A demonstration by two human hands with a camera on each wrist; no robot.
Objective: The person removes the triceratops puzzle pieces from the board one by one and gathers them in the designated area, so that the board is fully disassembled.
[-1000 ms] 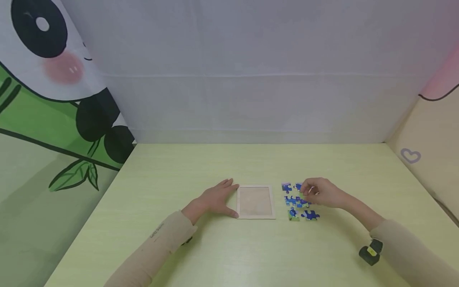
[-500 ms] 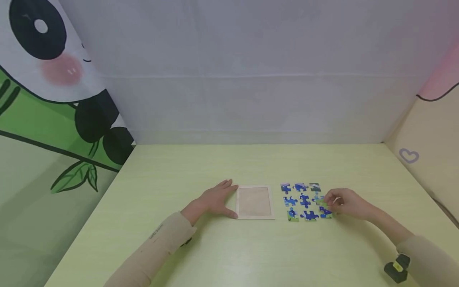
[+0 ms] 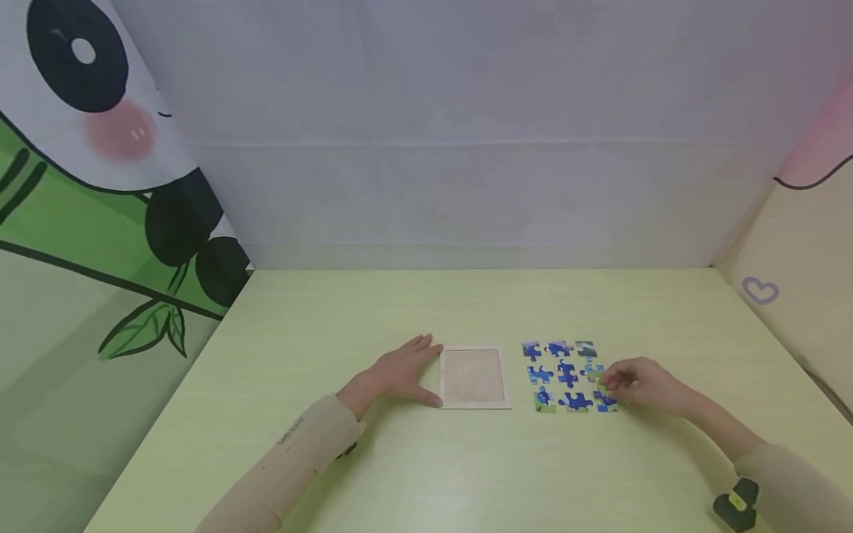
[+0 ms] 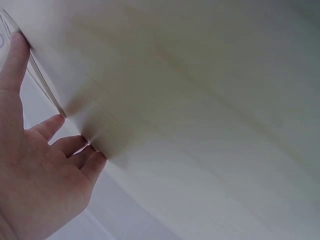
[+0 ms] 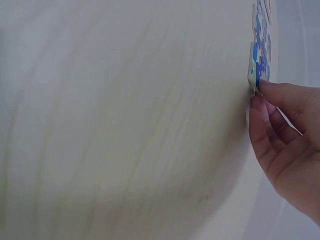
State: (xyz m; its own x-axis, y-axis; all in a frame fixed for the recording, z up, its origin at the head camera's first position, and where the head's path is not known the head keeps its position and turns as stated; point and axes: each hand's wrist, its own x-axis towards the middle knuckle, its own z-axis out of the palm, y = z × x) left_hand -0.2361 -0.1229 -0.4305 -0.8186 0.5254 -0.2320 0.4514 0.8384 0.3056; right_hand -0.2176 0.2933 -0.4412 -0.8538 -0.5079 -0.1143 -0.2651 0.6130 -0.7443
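In the head view, my left hand (image 3: pixel 403 372) lies with fingers spread, thumb and fingertips at the left edge of a square wooden puzzle frame (image 3: pixel 475 348). The frame's bare panel faces up. To its right, several blue and green jigsaw pieces (image 3: pixel 566 373) lie in three spaced rows. My right hand (image 3: pixel 643 386) is at their right side, thumb and index finger pinching the edge of a puzzle piece (image 3: pixel 605 400) at the near right. The right wrist view shows that puzzle piece (image 5: pixel 253 72) meeting the pinched fingertips (image 5: pixel 265 86); the fingers cover part of it.
The pieces and frame rest on a pale yellow-green tabletop (image 3: pixel 400 466). A white cloth wall (image 3: pixel 426 192) stands behind it, with cartoon-printed panels at left and right. Each wrist wears a dark camera mount, the right one (image 3: pixel 736 505) hanging low beside the sleeve.
My right hand has moved from over the upper middle pieces to the right side, then slightly nearer. The right column of pieces has come into view. My left hand has stayed at the frame.
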